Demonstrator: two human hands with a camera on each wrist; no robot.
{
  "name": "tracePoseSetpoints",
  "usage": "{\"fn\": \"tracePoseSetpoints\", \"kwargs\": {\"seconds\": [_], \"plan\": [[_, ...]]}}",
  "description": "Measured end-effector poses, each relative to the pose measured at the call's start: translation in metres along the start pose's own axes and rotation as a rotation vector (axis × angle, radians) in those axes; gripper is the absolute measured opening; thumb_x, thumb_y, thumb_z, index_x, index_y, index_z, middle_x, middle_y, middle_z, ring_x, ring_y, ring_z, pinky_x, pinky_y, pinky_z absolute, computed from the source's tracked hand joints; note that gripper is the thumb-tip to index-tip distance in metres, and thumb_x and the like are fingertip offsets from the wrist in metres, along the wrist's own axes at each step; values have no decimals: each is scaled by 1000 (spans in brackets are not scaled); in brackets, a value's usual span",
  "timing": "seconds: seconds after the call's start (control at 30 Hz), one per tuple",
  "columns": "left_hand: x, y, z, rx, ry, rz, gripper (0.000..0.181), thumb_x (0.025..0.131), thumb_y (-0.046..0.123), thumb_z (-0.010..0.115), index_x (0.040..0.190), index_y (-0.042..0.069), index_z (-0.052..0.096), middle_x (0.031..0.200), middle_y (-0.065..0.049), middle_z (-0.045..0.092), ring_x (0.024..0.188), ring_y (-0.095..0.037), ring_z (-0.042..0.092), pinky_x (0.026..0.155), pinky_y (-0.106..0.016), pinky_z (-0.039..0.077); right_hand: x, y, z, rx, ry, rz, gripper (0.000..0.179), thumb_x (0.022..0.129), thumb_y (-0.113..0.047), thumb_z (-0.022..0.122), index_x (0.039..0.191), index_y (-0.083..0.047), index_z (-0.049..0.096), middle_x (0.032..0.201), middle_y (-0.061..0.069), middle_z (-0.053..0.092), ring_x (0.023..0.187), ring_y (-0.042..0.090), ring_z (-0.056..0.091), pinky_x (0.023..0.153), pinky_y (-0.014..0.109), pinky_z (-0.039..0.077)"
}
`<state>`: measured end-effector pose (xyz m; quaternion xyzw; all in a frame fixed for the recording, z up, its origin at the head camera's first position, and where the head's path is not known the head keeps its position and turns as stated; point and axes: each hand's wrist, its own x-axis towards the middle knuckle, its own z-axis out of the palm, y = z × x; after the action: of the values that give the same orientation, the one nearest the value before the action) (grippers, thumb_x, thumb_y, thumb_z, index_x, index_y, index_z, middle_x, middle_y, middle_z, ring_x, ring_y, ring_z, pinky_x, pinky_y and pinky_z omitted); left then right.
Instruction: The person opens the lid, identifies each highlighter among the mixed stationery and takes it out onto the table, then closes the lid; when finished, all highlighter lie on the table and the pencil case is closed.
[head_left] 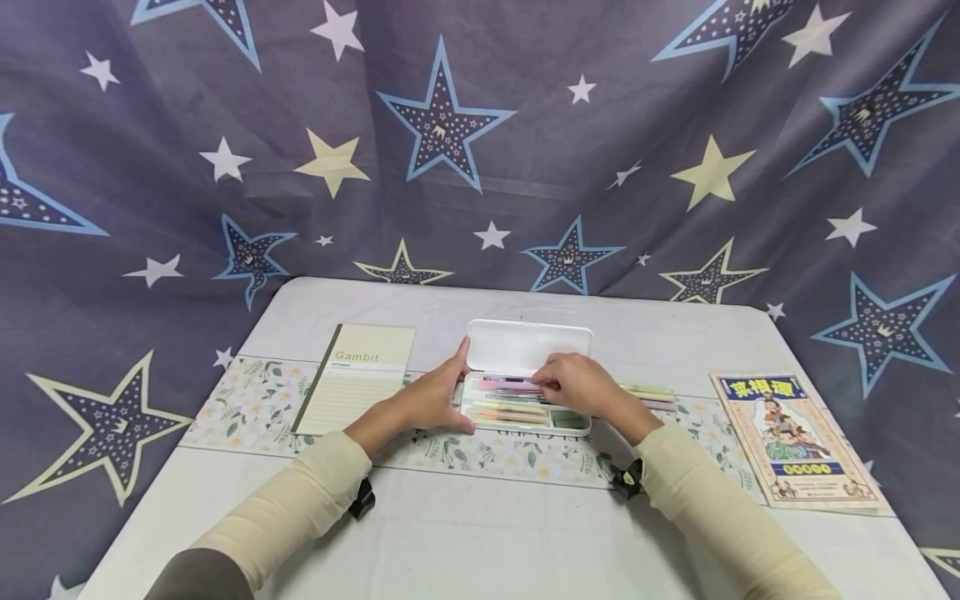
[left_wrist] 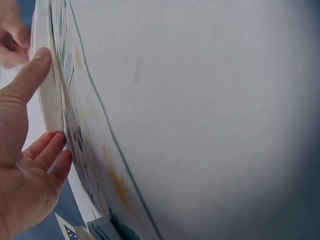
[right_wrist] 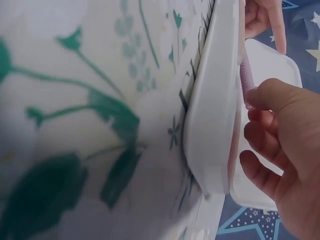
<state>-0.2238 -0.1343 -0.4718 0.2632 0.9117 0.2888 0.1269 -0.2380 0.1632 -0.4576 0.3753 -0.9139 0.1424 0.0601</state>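
A white pencil case [head_left: 517,343] lies with its lid raised toward the back, and several pens [head_left: 510,412] are in its tray. My left hand [head_left: 431,400] grips the case's left end, thumb at the front side and fingers toward the back, as the left wrist view also shows. Over the tray, my right hand [head_left: 581,385] pinches a pink pen [right_wrist: 246,80] between thumb and fingers. Part of that pen is hidden by the hand in the head view. A dark green item [head_left: 566,418] sits in the tray's right compartment.
More pens [head_left: 660,392] lie right of the case, partly behind my right hand. A Gambit notebook [head_left: 360,375] is on the left, and an illustrated book [head_left: 795,442] at the right edge. A floral strip [head_left: 525,458] crosses the white table [head_left: 465,533]; a star-patterned curtain [head_left: 487,200] hangs behind.
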Motion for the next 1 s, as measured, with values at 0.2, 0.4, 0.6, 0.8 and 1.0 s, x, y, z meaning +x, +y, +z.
{"fn": "tracePoseSetpoints", "kwargs": {"seconds": [0.2, 0.4, 0.6, 0.8, 1.0], "plan": [[0, 1, 0, 5, 2, 0, 150, 69, 44, 94, 162, 14, -19, 139, -3, 53, 124, -18, 56, 115, -41, 42, -12, 6, -7, 29, 22, 31, 19, 91, -11, 72, 106, -15, 82, 93, -1, 74, 79, 12, 66, 72, 32, 55], [0, 1, 0, 14, 3, -5, 151, 68, 45, 94, 162, 13, -20, 138, -2, 53, 125, -17, 55, 116, -40, 40, -25, 16, -11, 49, 43, 48, 17, 90, -11, 74, 105, -14, 82, 92, -1, 74, 78, 11, 65, 72, 32, 53], [0, 2, -1, 1, 1, -11, 151, 68, 43, 95, 162, 14, -20, 139, -2, 52, 126, -17, 55, 116, -41, 40, -39, 26, -17, 87, 51, 49, 17, 91, -11, 74, 105, -15, 81, 91, -1, 73, 68, 5, 54, 64, 25, 46], [2, 3, -1, 6, 1, -6, 151, 68, 44, 95, 162, 13, -19, 139, -3, 53, 126, -18, 55, 116, -41, 40, -55, 33, -25, 131, 71, 75, 16, 91, -9, 74, 105, -13, 82, 90, -1, 73, 66, 0, 49, 59, 22, 43], [2, 4, -1, 9, -6, -15, 151, 68, 44, 95, 162, 13, -20, 140, -3, 53, 127, -18, 55, 117, -41, 39, -69, 40, -31, 154, 117, 62, 17, 89, -5, 74, 103, -13, 82, 86, -3, 72, 68, 1, 55, 60, 22, 49]]}}
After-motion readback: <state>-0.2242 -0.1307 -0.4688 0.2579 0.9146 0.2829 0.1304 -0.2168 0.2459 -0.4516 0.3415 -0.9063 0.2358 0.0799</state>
